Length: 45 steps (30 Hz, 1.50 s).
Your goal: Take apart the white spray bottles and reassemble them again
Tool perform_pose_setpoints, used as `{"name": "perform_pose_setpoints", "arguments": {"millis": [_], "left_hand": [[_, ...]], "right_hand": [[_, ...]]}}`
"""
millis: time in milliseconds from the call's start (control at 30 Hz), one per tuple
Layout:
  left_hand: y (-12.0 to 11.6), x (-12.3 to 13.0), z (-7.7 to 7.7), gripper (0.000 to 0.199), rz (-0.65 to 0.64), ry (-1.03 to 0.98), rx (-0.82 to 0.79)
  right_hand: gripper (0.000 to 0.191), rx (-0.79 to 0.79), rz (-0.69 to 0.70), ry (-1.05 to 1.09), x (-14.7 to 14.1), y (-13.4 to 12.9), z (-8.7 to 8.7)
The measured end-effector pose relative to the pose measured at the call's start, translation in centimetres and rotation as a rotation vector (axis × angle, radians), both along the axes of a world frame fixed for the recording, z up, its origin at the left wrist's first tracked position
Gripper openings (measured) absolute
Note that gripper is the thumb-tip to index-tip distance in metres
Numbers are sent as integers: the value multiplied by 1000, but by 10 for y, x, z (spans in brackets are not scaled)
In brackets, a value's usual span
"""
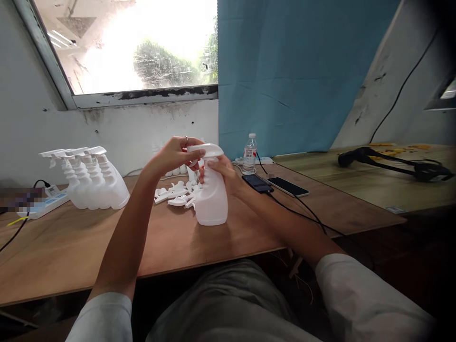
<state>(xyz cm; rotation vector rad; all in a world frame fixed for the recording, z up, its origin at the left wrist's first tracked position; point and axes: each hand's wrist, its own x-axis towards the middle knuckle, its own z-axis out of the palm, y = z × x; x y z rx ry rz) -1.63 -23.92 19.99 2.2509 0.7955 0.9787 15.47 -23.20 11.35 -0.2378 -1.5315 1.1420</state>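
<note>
A white spray bottle stands upright on the brown table in front of me, its trigger head sitting on top of the neck. My left hand is closed on that spray head from the left, thumb along its side. Around the bottle's neck, from the right, my right hand has its fingers wrapped. Behind the bottle lies a pile of loose white plastic spray-head parts. The trigger's lower part is partly hidden by my fingers.
Several finished-looking white spray bottles stand in a row at left, beside a power strip. At right are a clear water bottle, two phones with cables, and a black strapped device on another table.
</note>
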Motion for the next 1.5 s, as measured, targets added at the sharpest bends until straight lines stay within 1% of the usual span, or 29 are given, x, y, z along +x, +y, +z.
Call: {"name": "perform_pose_setpoints", "arguments": {"millis": [100,233,367,533,600,700,767,833,900,967,1033,1133,1200,1233,1267,1333,1433,1500], "left_hand": [[-1,0,0,47,3,0,7],[-3,1,1,49,11,10,-10],[-1,0,1,50,1,12,2],[-2,0,1,50,28,21,12],[-2,0,2,49,34,21,10],[0,1,-1,48,1,0,-13],[2,1,-7,48,-25,-34,-18],[5,0,-17,49,-36,-92,-8],[9,-4,-32,48,-56,-146,-13],[12,-9,-53,49,-89,-182,-56],[14,-16,-78,49,-122,-176,-126],[15,-19,-116,47,-133,-68,-196],[12,-16,-135,46,-150,-2,-207],[11,-13,-142,45,-166,6,-210],[10,-10,-148,44,-182,-3,-211],[9,-5,-153,42,-200,-36,-206],[9,0,-154,41,-199,-37,-176],[10,0,-153,42,-189,-24,-162]], "right_hand": [[33,32,-47,-37,0,0,1],[33,-24,38,26,0,-1,1],[32,-4,-22,-30,0,-2,2],[37,-63,69,25,3,-1,-1],[37,-61,67,23,4,1,-2],[35,-29,46,2,3,3,-1],[34,-23,30,-17,2,4,0],[35,-24,18,-32,1,4,1],[36,-21,8,-34,1,2,2],[37,-21,14,-35,1,1,2],[39,-26,53,-39,2,0,1],[37,-33,116,-92,5,1,3],[32,-55,130,-164,8,3,5],[29,-75,141,-202,10,3,7],[28,-99,159,-237,11,3,9],[28,-147,190,-287,14,2,12],[25,-156,171,-303,17,1,14],[26,-160,173,-310,18,0,14]]}}
